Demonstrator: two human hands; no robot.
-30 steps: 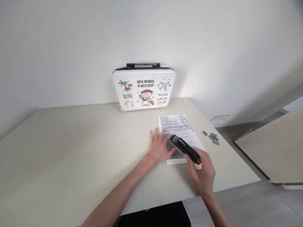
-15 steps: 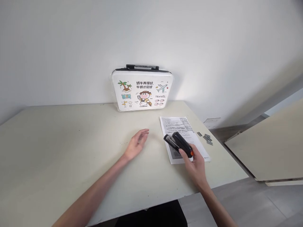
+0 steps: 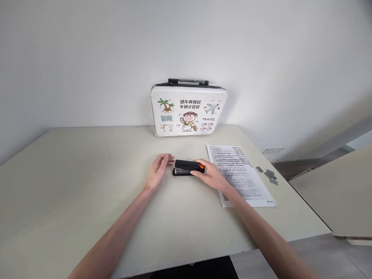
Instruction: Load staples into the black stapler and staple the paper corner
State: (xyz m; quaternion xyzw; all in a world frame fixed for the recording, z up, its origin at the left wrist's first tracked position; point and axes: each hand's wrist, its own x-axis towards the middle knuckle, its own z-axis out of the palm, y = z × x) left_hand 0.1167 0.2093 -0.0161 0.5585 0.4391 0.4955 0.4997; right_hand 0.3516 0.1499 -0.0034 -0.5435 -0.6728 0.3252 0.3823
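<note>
A black stapler (image 3: 186, 166) with an orange part at its rear lies sideways over the middle of the table, its jaw end pointing left. My right hand (image 3: 209, 174) grips its rear end, thumb on the near side and fingers on the far side. Just left of the jaw end is my left hand (image 3: 159, 167), empty, with its fingers apart and a small gap to the stapler. Printed sheets of paper (image 3: 250, 188) lie on the table to the right, partly behind my right wrist and forearm.
Several strips of staples (image 3: 271, 175) lie right of the paper near the edge of the pale table (image 3: 87, 186). A white cartoon-printed case (image 3: 188, 110) with a black handle stands against the wall. Another pale surface (image 3: 331, 193) is at the far right.
My right hand has carried the stapler left, off the paper, and turned it level. My left hand stays empty near the stapler's front. The view has shifted slightly left.
</note>
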